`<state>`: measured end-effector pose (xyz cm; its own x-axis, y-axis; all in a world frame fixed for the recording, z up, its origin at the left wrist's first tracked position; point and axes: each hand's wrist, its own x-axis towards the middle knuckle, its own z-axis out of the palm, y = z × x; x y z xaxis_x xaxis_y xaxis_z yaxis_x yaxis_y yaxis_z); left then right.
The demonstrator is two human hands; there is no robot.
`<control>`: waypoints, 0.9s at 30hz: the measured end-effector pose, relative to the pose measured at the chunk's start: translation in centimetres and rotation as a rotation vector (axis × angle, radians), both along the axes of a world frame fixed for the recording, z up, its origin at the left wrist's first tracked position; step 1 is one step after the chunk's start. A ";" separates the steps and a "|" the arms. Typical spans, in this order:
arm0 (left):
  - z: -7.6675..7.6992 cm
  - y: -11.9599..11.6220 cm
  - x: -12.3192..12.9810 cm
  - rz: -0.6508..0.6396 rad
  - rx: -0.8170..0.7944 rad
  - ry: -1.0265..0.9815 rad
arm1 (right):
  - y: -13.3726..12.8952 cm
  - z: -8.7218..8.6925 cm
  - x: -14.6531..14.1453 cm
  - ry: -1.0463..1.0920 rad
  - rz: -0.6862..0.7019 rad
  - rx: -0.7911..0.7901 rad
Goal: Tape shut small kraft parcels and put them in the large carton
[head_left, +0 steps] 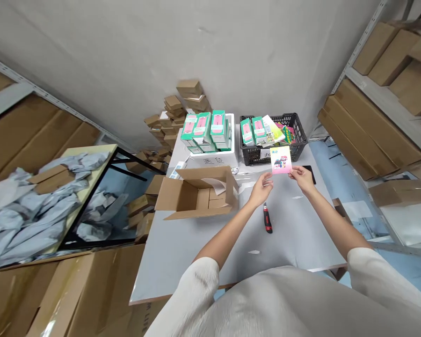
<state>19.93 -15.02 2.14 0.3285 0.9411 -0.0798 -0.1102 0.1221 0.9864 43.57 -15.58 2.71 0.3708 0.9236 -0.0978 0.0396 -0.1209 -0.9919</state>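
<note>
The pink card [280,160] is upright above the desk's [203,243] far edge, pinched at its lower corners by left hand [263,185] and right hand [301,177], both equally near

One open brown cardboard box [196,194], one black plastic mesh basket [298,135], one red-and-black utility knife [267,219] and one pink-and-yellow printed card [280,160] are counted on the table.

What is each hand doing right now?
Left hand: closed on the card's lower left corner.
Right hand: closed on its lower right corner.
</note>
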 end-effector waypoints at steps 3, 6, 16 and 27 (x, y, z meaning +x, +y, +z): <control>0.3 2.0 1.7 0.000 0.021 0.029 | 4.3 -0.4 2.3 -0.012 -0.037 0.012; 0.4 3.2 2.7 0.004 0.029 0.054 | 9.4 -0.8 4.3 -0.035 -0.086 -0.010; -1.4 5.6 2.6 0.018 0.026 0.144 | 23.0 -3.6 6.4 -0.320 -0.108 -0.165; -2.3 7.2 3.9 -0.032 0.072 0.254 | 23.0 -2.6 6.5 -0.841 0.132 -0.239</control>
<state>23.87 -7.81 -0.14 0.3362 0.9368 -0.0964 0.1450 0.0496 0.9882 50.11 7.38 0.07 0.2983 0.9538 -0.0364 0.7730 -0.2638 -0.5770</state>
